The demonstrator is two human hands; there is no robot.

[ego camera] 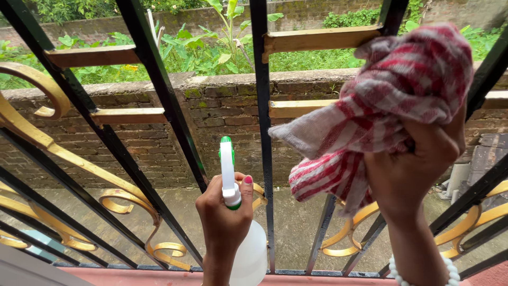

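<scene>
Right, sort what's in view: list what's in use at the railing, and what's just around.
In use:
- left hand holding a white spray bottle
- right hand pressing a red-and-white checked cloth to the black and gold railing

Just around:
- brick wall
- green plants
- grey pipes

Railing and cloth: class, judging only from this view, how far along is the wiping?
Done: cannot tell; no bar looks clearly wiped. In hand: the right hand presses a red-and-white cloth against the black-and-gold railing; the left hand holds a white spray bottle. Left: possibly the lower gold scrolls, untouched now.
</scene>
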